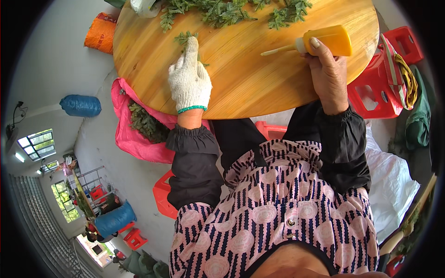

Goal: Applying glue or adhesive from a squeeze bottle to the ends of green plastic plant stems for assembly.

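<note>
My left hand [189, 83], in a white knitted glove with a green cuff, is over the left part of the round wooden table [241, 83]. Its index finger lies stretched along a small green fir-like sprig [184, 38], and the other fingers are curled around it. Part of the sprig is hidden beneath the glove. On the right, my bare right hand [328, 74] grips a yellow squeeze bottle [330, 41], thumb on top. The bottle lies sideways, its long pale nozzle pointing left above the table.
More green sprigs [227, 13] lie along the far part of the table, beside a clear plastic bag [143, 7]. A pink bag [123, 111] of greenery stands at left. Red stools [378, 88] with cloths are at right, and a white sack [391, 180] sits near my right side.
</note>
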Available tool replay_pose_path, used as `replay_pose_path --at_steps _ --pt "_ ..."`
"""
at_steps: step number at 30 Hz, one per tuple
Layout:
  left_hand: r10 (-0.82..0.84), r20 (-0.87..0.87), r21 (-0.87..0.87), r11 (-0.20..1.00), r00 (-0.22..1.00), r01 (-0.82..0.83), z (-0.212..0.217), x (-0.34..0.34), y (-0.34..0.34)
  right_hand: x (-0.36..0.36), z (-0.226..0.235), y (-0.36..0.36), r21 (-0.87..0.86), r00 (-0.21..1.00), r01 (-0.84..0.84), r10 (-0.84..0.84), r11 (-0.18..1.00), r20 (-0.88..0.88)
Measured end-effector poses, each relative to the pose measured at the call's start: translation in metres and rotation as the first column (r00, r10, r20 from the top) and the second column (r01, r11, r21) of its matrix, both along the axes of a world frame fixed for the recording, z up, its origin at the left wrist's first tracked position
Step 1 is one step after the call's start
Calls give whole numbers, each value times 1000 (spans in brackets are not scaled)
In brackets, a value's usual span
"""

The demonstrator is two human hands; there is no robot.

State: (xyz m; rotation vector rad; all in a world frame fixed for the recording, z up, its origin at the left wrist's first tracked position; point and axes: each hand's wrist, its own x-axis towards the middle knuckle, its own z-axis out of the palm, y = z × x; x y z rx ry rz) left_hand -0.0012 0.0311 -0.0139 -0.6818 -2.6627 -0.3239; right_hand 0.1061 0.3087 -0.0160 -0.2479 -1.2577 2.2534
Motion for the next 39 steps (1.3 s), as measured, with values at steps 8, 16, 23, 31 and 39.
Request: replay_pose_path --at_steps 8,16,23,31,39 --pt "167 133 28 985 977 -172 3 2 -15 -54 18 -35 282 952 -230 275 931 -132" --pt "166 236 92 977 958 -192 5 6 -4 -79 28 -75 472 932 -278 354 837 -79" --pt "197 209 43 977 958 -210 -3 6 -3 -86 25 -85 328 898 -317 393 890 -200" --pt "193 235 88 972 953 -218 2 8 -1 -83 25 -87 349 877 -359 441 866 -192" --pt "212 99 138 965 972 -224 -3 12 -1 -81 18 -93 468 910 -319 404 825 -92"
